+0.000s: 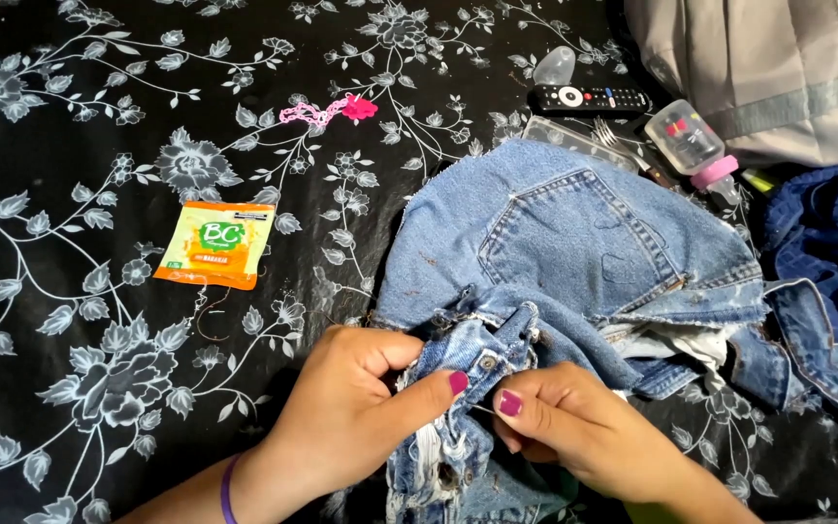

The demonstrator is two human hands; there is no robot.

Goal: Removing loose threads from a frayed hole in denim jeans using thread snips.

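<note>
A pair of jeans (574,252) is spread on the black flowered cloth (80,291) in the near right of the scene, and its frayed waistband by the metal button (486,362) is pinched by both hands, the left hand (361,408) closed on the denim from the left and the right hand (574,427) closed on it from the right. An orange and green packet (215,245) is seen well apart to the left, a pink chain (327,109) lies farther off, and a remote control (589,98) and a baby bottle (695,144) are found at the far right.
</note>
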